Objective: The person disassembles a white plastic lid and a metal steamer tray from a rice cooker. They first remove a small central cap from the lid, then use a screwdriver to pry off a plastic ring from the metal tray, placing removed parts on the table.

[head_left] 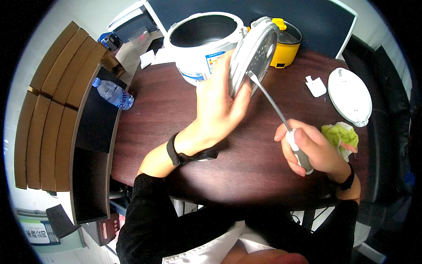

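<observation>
Tilted on edge, the rice cooker's lid (255,53) is gripped by my left hand (220,99), its perforated metal inner side turned to the right. My right hand (310,147) is closed round the grey and white handle of a screwdriver (277,108). The flat-looking tip touches the lid's rim near the metal plate. Behind my left hand stands the white rice cooker body (204,42), its top uncovered and its dark inside showing. An oval white plastic cover (349,97) lies on the table at the right, beside a small white plastic piece (315,86).
A yellow pot (285,48) stands behind the lid. A green and white cloth (340,136) lies right of my right hand. At the left are a water bottle (113,93) and stacked brown boxes (52,105). A dark partition (316,26) borders the brown table (149,114) at the back.
</observation>
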Available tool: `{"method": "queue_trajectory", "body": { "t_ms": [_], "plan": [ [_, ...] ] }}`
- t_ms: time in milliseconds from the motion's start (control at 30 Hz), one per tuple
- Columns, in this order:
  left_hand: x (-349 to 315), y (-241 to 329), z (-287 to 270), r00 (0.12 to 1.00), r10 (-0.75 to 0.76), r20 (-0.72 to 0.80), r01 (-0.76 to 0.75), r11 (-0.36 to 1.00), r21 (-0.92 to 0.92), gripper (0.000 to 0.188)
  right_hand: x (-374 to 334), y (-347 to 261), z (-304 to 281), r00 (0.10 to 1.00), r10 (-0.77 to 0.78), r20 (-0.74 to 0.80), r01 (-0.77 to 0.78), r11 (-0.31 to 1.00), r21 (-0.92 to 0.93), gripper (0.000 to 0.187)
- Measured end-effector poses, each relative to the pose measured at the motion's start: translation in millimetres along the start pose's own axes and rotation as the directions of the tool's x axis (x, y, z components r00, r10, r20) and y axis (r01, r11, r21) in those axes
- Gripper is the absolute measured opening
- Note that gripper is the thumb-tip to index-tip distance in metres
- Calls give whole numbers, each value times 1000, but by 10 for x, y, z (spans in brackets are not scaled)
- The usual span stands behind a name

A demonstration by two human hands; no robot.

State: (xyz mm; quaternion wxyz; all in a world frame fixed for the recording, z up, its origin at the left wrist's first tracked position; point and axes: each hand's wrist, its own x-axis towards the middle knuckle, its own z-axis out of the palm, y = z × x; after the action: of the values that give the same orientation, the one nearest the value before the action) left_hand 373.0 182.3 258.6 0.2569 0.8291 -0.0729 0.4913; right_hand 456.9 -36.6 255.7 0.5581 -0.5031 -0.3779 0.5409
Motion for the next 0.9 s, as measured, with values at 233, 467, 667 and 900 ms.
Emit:
{"method": "queue_trajectory", "body": {
  "t_ms": [233,467,667,900],
  "plan": [
    [-44,13,36,999,22,-46,-17,996,87,51,27,115,46,992,-14,126,-19,967,256,43],
    [-41,1,16,997,-66,40,62,994,86,53,97,71,-116,793,-605,-73,53,187,-981,27],
    [58,13,-58,975,-146,169,155,987,-41,51,7,-138,-173,847,-504,-170,-58,229,-972,29],
    [98,-5,-97,988,-56,146,64,996,-54,46,3,-6,-43,995,-55,-79,44,989,-143,31]
  ]
}}
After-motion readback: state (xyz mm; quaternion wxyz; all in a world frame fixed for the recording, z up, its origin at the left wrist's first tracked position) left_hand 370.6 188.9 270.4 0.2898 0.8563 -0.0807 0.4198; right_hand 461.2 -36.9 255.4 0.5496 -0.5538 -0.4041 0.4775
